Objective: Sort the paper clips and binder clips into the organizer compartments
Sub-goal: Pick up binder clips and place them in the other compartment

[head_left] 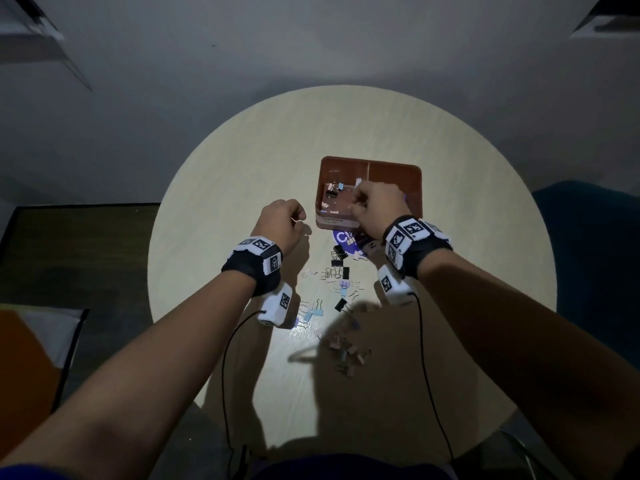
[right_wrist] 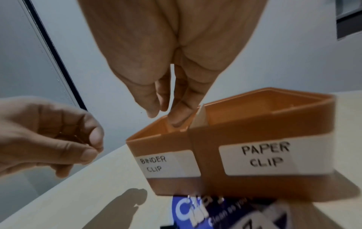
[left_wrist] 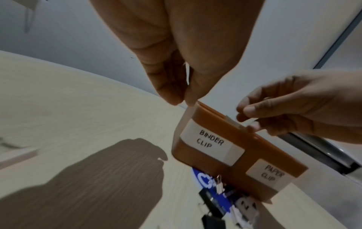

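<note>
Right hand [head_left: 375, 206] over the organizer [head_left: 394, 171], fingertips pinched — contents not visible. Left hand [head_left: 282, 221] pinches a paper clip [head_left: 295, 220]. Best released low over the PAPER CLIP side — right of the divider.

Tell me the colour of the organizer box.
The organizer box is orange-brown with white labels, seen best in the right wrist view.

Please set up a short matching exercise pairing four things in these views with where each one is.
Things:
1. left hand
2. right hand
3. BINDER CLIP label
4. blue card

Places:
A. on the organizer's front wall, left half
B. on the table, in front of the organizer
C. above the organizer, near its divider
D. above bare table, left of the organizer

Pairs: 1-D, 2-C, 3-A, 4-B
</note>
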Tool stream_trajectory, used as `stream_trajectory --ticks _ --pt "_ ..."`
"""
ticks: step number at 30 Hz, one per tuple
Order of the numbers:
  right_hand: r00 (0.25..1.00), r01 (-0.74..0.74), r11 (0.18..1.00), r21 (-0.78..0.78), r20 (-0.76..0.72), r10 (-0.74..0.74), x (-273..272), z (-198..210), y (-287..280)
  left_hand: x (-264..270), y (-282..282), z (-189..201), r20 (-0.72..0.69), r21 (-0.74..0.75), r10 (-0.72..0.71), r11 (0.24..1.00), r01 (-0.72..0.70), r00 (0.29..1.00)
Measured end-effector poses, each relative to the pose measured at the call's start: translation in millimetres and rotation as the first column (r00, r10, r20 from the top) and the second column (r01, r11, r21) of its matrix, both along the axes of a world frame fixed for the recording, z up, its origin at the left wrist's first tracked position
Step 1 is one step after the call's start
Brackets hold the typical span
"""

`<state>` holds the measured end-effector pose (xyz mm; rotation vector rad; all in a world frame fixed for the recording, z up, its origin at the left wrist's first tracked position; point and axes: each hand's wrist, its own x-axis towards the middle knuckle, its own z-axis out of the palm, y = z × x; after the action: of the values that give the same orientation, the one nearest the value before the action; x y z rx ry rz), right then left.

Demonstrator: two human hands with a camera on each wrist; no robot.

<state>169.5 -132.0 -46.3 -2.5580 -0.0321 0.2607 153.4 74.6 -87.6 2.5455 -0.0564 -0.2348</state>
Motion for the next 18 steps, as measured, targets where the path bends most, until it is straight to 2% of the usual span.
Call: stream_trajectory --ticks 2,5,10,11,13,16,18 --pt "1.0 0.01 0.998 0.057 0.021 -0.012 -16.8 -10.5 -6.9 -8.0 4.4 -7.8 -0.048 0.033 -0.035 0.999 0.037 0.998" --pt "0.999 0.015 0.995 0.101 -0.044 -0.01 -54.4 -32.8 -23.6 -23.4 3.3 -21.1 -0.148 0.087 -0.117 0.988 0.131 0.982" --pt "0.969 -0.046 0.999 -0.005 -0.241 0.044 -106.2 -71.3 -58.5 -46.0 -13.0 -47.7 -0.255 0.201 -0.272 0.924 0.326 0.928" --pt "0.968 -0.04 0.999 -0.006 -0.247 0.037 -115.7 -75.5 -63.8 -49.3 -15.6 -51.3 -0.261 0.21 -0.28 0.918 0.337 0.924" --pt "0.984 -0.062 0.998 0.007 -0.168 0.062 -135.4 -87.9 -72.7 -55.4 -19.0 -57.2 -0.236 0.225 -0.29 0.912 0.343 0.927" --pt "0.981 -0.081 0.995 0.062 -0.171 0.09 -154.3 -106.7 -84.3 -62.3 -22.2 -62.3 -0.18 0.244 -0.283 0.915 0.321 0.942" --pt "0.983 -0.046 0.998 0.052 -0.176 0.055 -159.6 -107.8 -87.7 -64.5 -23.4 -61.6 -0.157 0.228 -0.255 0.931 0.286 0.954"
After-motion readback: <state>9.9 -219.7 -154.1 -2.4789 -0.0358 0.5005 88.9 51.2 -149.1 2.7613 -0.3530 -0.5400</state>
